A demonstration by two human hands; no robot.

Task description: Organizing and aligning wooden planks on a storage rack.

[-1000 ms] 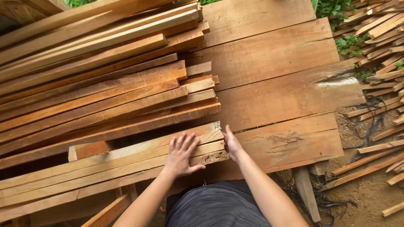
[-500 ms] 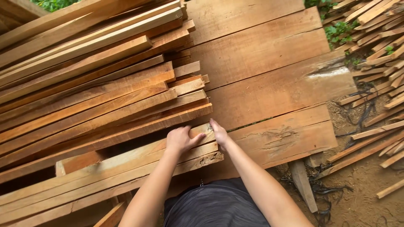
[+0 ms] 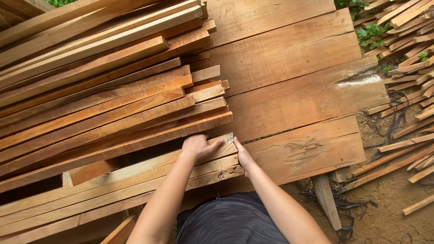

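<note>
Top pale batten (image 3: 135,169) of the near bundle lies along the front edge of the plank platform (image 3: 289,58), its end near the platform's middle; looks stiff, light, rough-sawn, so splintery, best gripped at that end. Left hand (image 3: 197,147) curls over its far edge, grasping; right hand (image 3: 243,156) lies open, fingers flat against the end. No containers; loose stacked battens (image 3: 104,86) behind, offcuts (image 3: 402,40) on the ground to the right.

Both forearms are bare to the bottom edge of the view, with no sleeves, watch or bracelet showing. The left hand (image 3: 197,147) and the right hand (image 3: 244,156) wear no gloves and no rings that can be made out. Below the arms sits a dark grey garment (image 3: 230,221) of heathered, finely streaked fabric, its kind unclear.
</note>
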